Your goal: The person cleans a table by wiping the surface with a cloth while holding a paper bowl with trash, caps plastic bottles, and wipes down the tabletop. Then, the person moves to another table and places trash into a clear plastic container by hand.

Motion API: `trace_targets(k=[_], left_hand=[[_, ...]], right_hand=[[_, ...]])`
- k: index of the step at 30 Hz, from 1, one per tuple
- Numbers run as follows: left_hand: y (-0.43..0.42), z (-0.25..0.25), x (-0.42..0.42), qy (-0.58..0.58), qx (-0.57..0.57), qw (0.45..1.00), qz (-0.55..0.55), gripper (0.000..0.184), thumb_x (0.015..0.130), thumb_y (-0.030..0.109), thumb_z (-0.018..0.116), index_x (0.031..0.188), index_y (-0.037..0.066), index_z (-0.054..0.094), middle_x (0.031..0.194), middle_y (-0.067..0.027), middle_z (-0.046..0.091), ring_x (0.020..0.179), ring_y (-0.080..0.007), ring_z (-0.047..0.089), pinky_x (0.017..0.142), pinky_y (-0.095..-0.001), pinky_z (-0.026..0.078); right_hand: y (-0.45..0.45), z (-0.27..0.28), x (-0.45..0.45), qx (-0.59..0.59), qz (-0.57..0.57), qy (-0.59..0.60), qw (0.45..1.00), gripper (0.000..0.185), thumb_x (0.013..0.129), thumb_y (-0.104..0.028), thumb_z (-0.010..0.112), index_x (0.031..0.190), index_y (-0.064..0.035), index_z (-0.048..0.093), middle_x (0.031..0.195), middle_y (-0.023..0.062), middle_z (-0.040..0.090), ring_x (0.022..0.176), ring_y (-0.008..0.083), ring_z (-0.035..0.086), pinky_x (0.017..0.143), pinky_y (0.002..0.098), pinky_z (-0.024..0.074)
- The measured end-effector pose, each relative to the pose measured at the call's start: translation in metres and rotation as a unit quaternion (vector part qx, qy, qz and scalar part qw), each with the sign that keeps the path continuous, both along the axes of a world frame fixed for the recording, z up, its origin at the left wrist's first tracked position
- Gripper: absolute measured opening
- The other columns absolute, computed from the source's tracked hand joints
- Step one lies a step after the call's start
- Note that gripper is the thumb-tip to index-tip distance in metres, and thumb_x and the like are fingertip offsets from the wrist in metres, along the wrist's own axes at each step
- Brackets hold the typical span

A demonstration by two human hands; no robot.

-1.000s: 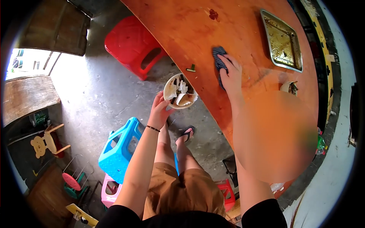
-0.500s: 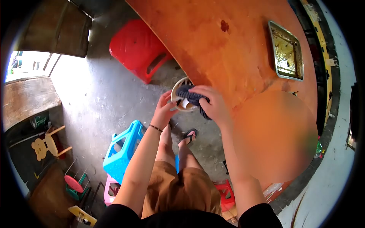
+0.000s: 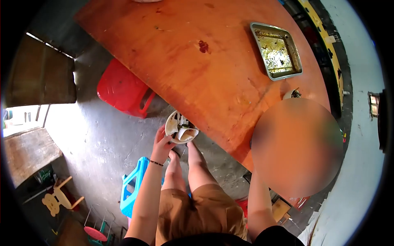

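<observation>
My left hand [image 3: 161,143] grips the side of a round cream bowl [image 3: 167,125], held just off the table's near edge. White crumpled tissue [image 3: 188,134] and dark scraps lie inside the bowl. Of my right arm, only the forearm [image 3: 259,190] shows. A round blurred patch over the table covers my right hand, so its fingers and anything in them are hidden.
On the orange-brown table [image 3: 172,57] lies a metal tray [image 3: 276,53] with oily residue. A small cup with dark contents [image 3: 293,94] stands nearer. A red stool [image 3: 123,88] and a blue stool [image 3: 130,201] are on the floor.
My right hand held a dark grey cloth over the bowl; now hand and cloth are out of sight. The bowl, in my left hand, appears lower and further left, its contents uncovered. The view has shifted.
</observation>
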State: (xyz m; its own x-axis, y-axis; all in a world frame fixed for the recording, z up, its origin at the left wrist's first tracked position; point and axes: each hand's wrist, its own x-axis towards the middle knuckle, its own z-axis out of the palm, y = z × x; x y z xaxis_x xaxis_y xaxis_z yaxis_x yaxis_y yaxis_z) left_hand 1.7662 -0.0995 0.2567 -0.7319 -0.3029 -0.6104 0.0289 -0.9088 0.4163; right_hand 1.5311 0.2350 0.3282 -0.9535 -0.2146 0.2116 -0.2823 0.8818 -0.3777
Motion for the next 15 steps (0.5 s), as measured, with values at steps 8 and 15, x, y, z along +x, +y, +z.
trace_targets(k=[8, 15], left_hand=[[-0.003, -0.018, 0.002, 0.026, 0.022, 0.999, 0.011, 0.052, 0.086, 0.003, 0.055, 0.136, 0.009, 0.042, 0.135, -0.0077, 0.049, 0.124, -0.0245, 0.049, 0.098, -0.0423, 0.046], [-0.002, -0.010, -0.001, 0.001, 0.028, 0.999, 0.024, 0.049, 0.087, 0.005, 0.054, 0.135, 0.010, 0.044, 0.134, -0.0087, 0.051, 0.124, -0.0263, 0.050, 0.096, -0.0412, 0.047]], right_hand=[[-0.077, -0.021, -0.092, -0.012, 0.022, 0.018, 1.000, 0.048, 0.091, -0.008, 0.047, 0.138, 0.0004, 0.043, 0.145, 0.0231, 0.040, 0.134, 0.0411, 0.036, 0.111, 0.0469, 0.0301], [-0.161, -0.035, -0.167, 0.065, 0.034, 0.080, 0.994, 0.046, 0.094, -0.018, 0.051, 0.134, 0.0046, 0.043, 0.139, 0.0257, 0.044, 0.127, 0.0426, 0.043, 0.105, 0.0517, 0.0353]])
